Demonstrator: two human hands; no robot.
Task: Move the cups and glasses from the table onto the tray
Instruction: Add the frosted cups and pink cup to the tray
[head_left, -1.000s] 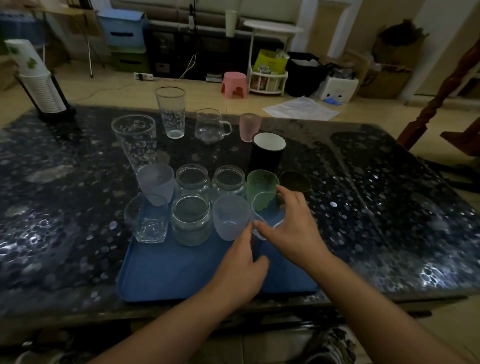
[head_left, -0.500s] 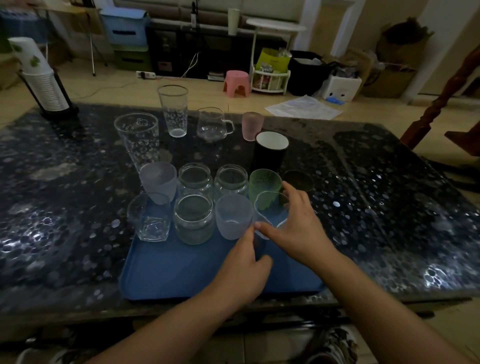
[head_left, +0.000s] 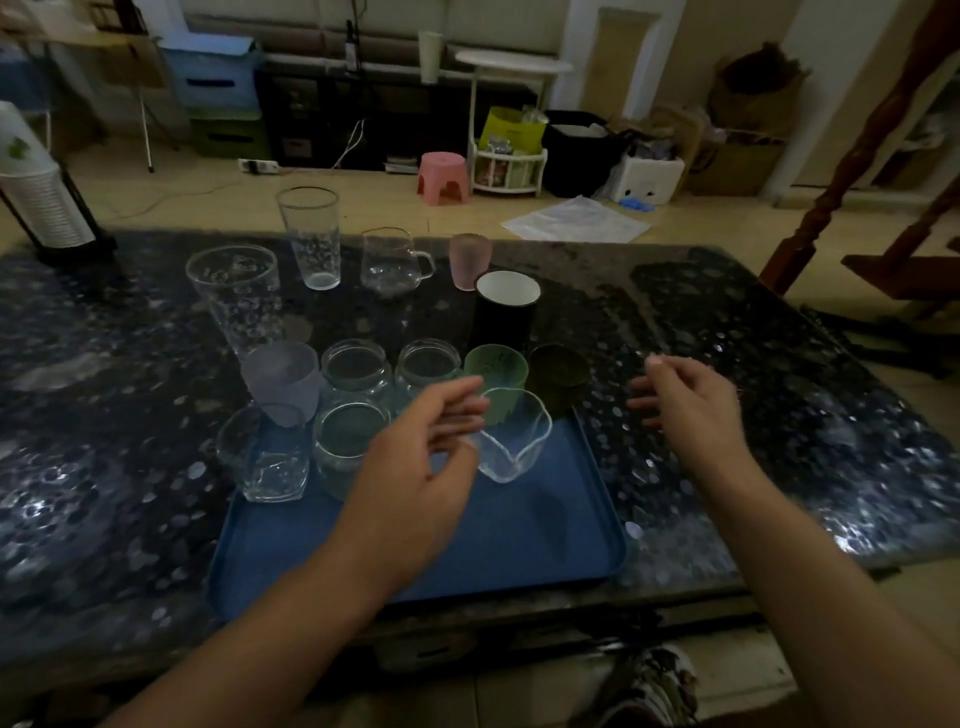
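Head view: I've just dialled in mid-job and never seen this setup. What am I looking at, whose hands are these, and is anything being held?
There is no machine here. A person wears one wide-angle camera on the head, looking forward and down, so the two bare arms reaching in from below are their own.

The left hand and right hand both hover with relaxed fingers; neither holds anything.

A blue tray lies on a dark speckled table. At its far end stand glasses and cups in rows, among them a wavy-rimmed clear glass between the hands and a green cup behind it.

Further back on the table stand a black mug, a pink cup, a small glass pitcher and two tall clear glasses.
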